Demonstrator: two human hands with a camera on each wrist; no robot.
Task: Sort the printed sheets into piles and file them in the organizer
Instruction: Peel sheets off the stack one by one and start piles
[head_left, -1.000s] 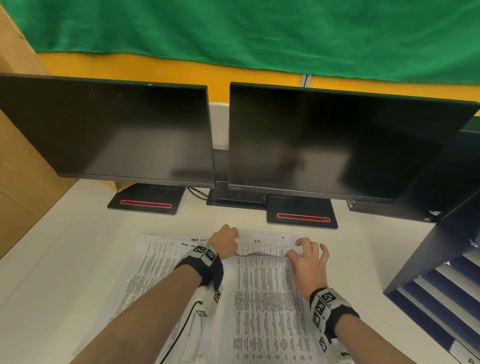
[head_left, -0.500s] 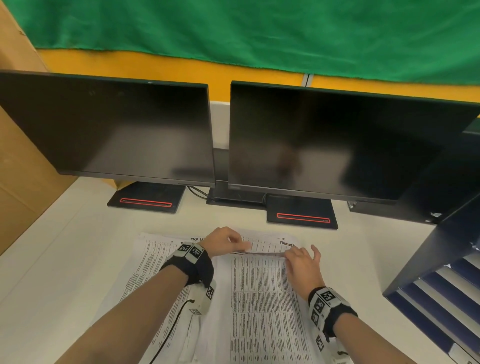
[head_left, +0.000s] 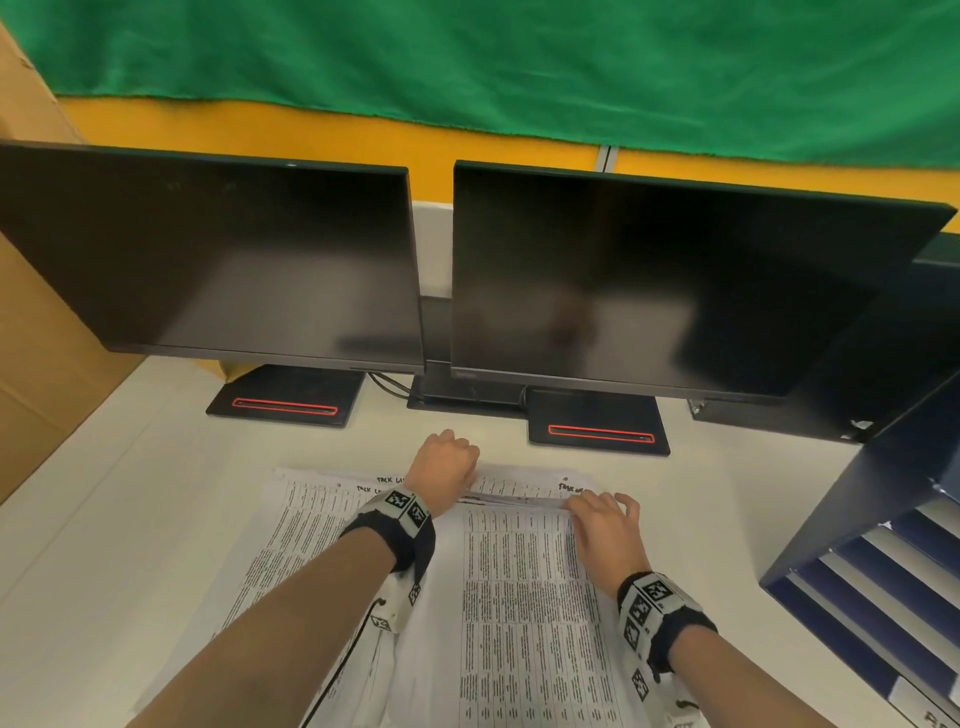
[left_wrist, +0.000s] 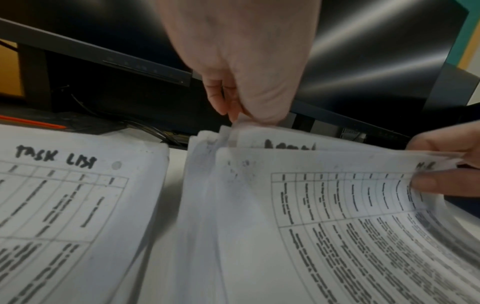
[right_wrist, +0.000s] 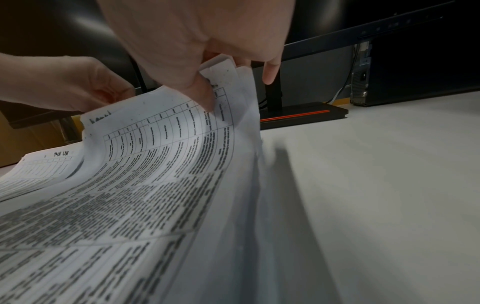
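White table (head_left: 130, 519) fills the foreground, with 2 dark monitors (head_left: 649, 280) behind it and a green cloth (head_left: 519, 62) on the wall. Compared with 1 second ago, the far edge of the right-hand stack of printed sheets (head_left: 524, 597) has come up off the table, where before both hands lay flat on it. The left hand (head_left: 448, 467) pinches the stack's far left corner between thumb and curled fingers (left_wrist: 217, 98). The right hand (head_left: 605, 525) pinches the far right corner, thumb on top, with 1 finger sticking out straight. A second pile headed "TASK LIST" (left_wrist: 59, 205) lies flat just to the left. The dark blue organizer (head_left: 883, 545) stands at the table's right edge.
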